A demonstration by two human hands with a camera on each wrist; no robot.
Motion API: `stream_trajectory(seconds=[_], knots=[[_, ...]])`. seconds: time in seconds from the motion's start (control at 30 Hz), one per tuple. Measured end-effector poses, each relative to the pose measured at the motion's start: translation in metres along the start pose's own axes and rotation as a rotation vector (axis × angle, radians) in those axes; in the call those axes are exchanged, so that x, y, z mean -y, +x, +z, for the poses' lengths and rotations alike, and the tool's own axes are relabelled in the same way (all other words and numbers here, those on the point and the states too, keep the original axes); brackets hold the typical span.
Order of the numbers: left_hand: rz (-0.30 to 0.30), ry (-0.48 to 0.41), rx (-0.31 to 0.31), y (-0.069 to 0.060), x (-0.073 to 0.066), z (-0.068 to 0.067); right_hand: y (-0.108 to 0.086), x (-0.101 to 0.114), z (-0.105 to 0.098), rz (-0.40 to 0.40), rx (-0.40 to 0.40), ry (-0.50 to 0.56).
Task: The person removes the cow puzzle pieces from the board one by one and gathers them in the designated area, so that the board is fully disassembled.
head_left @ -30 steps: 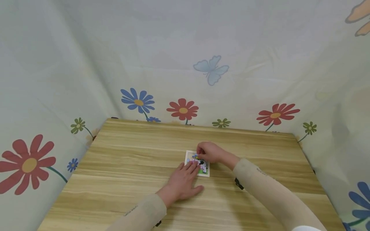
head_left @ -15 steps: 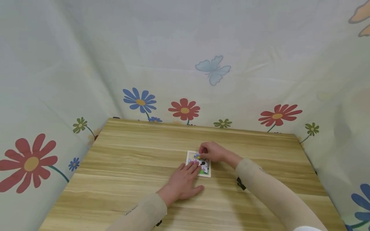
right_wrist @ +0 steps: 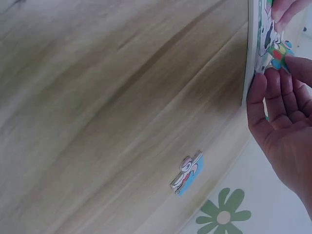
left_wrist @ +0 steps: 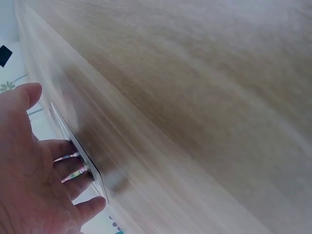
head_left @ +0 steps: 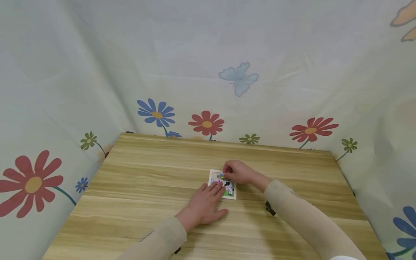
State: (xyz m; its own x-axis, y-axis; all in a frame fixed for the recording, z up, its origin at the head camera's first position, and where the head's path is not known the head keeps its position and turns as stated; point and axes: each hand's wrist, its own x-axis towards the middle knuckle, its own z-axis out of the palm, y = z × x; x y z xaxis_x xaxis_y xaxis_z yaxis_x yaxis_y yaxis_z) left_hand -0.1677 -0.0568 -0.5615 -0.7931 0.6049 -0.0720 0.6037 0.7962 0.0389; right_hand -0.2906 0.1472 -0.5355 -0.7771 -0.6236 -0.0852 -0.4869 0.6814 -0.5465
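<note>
A small jigsaw puzzle in a pale frame (head_left: 232,196) lies on the wooden table, its picture showing a black-and-white animal. My left hand (head_left: 205,205) rests on its near left part with the fingers spread and straight; the left wrist view shows the fingertips on the frame's edge (left_wrist: 90,165). At the puzzle's far right corner, my right hand (head_left: 238,172) pinches a colourful puzzle piece (right_wrist: 278,56) between thumb and fingers. Part of the picture is hidden under both hands. Whether the pinched piece sits in its slot, I cannot tell.
A loose puzzle piece (right_wrist: 187,173) with blue on it lies on the table in the right wrist view; the head view does not show it. A flowered cloth (head_left: 182,90) hangs around the table (head_left: 146,169) at the back and sides.
Both hands stay nearly in place on the puzzle. The right hand keeps its pinch on the piece; the view itself shifts slightly.
</note>
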Motion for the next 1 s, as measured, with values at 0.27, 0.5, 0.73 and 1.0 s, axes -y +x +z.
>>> stream_trajectory(seconds=[0.27,0.5,0.73,1.0], knots=[[-0.006,-0.007,0.011,-0.001,-0.001,-0.004,-0.008,0.002,0.007,-0.104,-0.071,-0.122],[-0.002,-0.019,0.021,-0.002,0.0,-0.004,-0.01,0.0,0.007,-0.05,-0.081,-0.01],[0.001,-0.031,-0.004,-0.001,0.0,-0.001,-0.002,-0.002,0.0,-0.009,-0.012,0.036],[-0.005,-0.024,-0.005,0.0,0.0,0.001,0.008,-0.001,-0.001,-0.02,0.055,-0.028]])
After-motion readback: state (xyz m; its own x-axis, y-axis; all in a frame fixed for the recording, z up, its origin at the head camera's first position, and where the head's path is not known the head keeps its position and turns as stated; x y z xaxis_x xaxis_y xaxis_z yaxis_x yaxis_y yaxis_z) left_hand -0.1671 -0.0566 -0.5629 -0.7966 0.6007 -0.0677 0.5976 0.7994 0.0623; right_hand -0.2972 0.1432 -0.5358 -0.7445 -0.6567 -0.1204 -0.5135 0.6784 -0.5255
